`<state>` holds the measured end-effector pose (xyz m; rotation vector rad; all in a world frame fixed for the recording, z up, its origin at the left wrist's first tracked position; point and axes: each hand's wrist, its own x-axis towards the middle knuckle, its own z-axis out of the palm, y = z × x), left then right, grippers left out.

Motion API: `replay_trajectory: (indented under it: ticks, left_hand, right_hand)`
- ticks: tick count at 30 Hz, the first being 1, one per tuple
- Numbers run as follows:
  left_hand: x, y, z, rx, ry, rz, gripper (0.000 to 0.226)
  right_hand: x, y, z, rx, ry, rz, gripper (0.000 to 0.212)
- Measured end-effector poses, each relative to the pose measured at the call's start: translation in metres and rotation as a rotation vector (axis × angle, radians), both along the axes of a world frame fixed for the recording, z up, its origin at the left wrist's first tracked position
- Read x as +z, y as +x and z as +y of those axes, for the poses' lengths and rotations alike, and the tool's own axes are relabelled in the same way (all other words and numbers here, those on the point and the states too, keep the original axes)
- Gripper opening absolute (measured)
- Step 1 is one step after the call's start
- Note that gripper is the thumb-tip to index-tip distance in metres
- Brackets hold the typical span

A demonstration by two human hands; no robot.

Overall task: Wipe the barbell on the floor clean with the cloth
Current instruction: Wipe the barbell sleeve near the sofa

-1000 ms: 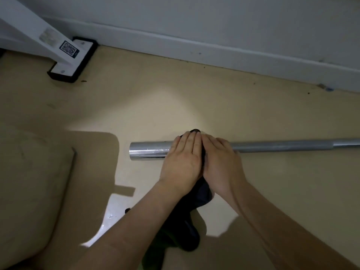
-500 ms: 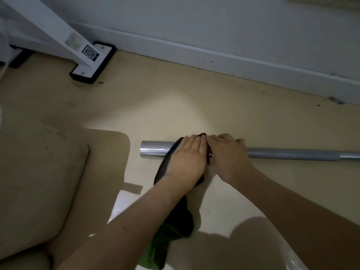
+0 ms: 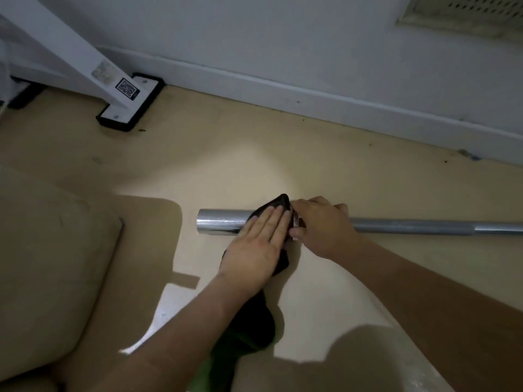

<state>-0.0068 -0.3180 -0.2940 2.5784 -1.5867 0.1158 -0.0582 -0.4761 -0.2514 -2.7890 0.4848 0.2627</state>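
A silver barbell (image 3: pixel 220 225) lies across the beige floor, its thick shiny sleeve ending at the left and its thinner shaft running off the right edge. A dark cloth (image 3: pixel 278 203) is draped over the sleeve near the collar and trails toward me under my left forearm. My left hand (image 3: pixel 259 246) lies flat on the cloth, fingers together, pressing it onto the sleeve. My right hand (image 3: pixel 321 226) is curled over the bar just to the right, its fingertips touching the cloth's edge. The bar beneath both hands is hidden.
A white slanted frame leg (image 3: pixel 70 49) on a black-edged foot plate (image 3: pixel 131 104) stands at the back left by the white baseboard (image 3: pixel 339 106). A beige cushion (image 3: pixel 48 264) fills the near left. A wall vent (image 3: pixel 464 15) is at the upper right.
The view has tilted up and shifted, so the wall vent now shows. My left hand has flattened on the cloth, and the cloth's tip now pokes out above the fingers. Both hands stay on the bar.
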Motion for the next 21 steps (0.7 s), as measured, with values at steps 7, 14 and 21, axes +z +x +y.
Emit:
replay_trajectory:
  ticks: [7,14,21]
  left_hand:
    - [-0.001,0.062,0.041,0.261,0.155,0.013,0.075]
    - [0.012,0.069,0.049,0.105,0.115,0.062,0.075]
    - [0.043,0.132,-0.005,0.124,0.527,0.336,0.059]
  right_hand:
    - [0.006,0.02,-0.015,0.016,0.133,0.244,0.039]
    - [-0.014,0.029,-0.001,0.23,-0.214,0.183,0.059]
    - [-0.011,0.027,-0.016,0.138,-0.229,0.038,0.089]
